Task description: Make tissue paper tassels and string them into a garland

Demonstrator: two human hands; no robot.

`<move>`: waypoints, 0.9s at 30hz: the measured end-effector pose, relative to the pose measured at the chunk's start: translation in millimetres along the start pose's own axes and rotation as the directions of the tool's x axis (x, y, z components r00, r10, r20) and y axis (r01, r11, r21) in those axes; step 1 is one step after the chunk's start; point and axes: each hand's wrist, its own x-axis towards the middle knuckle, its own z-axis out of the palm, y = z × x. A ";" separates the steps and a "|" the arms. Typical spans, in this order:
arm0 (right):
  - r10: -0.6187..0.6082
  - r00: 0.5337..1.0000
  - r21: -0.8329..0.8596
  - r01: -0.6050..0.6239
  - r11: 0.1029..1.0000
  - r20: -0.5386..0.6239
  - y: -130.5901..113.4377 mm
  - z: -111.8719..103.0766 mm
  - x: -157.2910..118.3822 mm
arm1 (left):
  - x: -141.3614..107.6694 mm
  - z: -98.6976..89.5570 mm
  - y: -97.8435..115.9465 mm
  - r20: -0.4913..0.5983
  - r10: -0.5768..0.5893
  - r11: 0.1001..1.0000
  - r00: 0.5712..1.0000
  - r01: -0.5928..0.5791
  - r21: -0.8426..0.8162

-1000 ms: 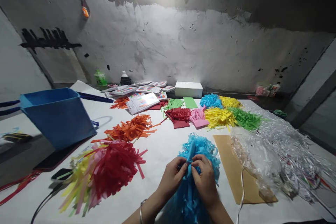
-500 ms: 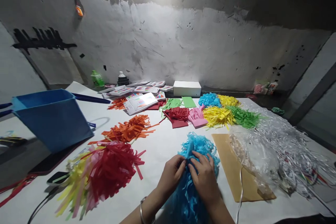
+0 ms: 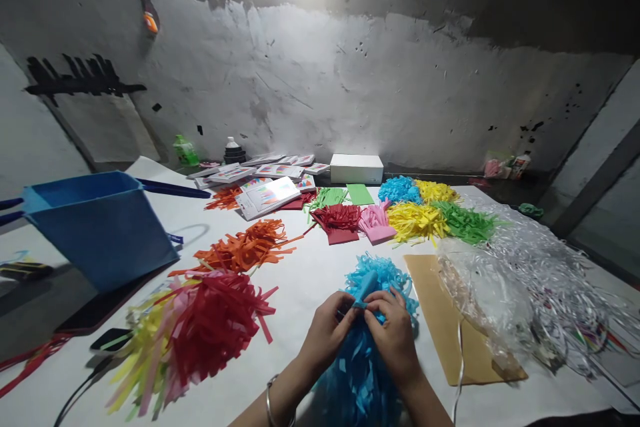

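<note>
Pinching the blue tissue tassel [image 3: 363, 370] with both hands at once. Left hand [image 3: 325, 328]: grip together, thumb and fingertips clamped on the plain band [image 3: 369, 283] from the left. Right hand [image 3: 391, 330]: grip also together, thumb and index on the band from the right. Fingertips of the two hands almost meet. Which layer each one has: can't tell, fingers cover it.

Tassel sits front and centre on the white surface [image 3: 305, 280], just left of the brown sheet [image 3: 440, 327]. Likely reason for the hold: the band has no strips, so two pinches side by side control it while the fringe lies loose either side. Forearms flank the near half, which probably helps keep it from sliding sideways.

Long axis runs roughly front to back, away from the person. Band points away and slightly right. Strips fan out at the far end; near half lies between the forearms.

Rest of layout: red-pink-yellow bundle [image 3: 210, 330] to the left, orange fringe [image 3: 250, 245] beyond it. Dark red fringe [image 3: 340, 217], pink fringe [image 3: 375, 220], yellow fringe [image 3: 417, 221], green fringe [image 3: 465, 222] line the back, mostly grouped by colour, I'd guess to leave working room up front.
</note>
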 end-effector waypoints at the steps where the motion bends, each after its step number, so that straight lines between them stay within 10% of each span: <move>1: 0.000 1.000 0.005 0.000 1.000 0.011 0.7 -2.1 2.0 | 0.8 -1.6 0.1 0.009 0.010 1.000 1.000 -0.010 0.006; 15: -0.234 0.956 -0.160 0.262 0.952 0.174 10.2 -12.7 18.7 | 8.2 -7.5 -0.7 0.053 0.201 0.954 0.978 -0.208 0.218; 27: -0.072 0.980 -0.117 0.095 0.989 0.187 7.3 -12.3 30.9 | -2.5 6.4 9.5 -0.072 0.313 0.844 0.947 -0.243 0.479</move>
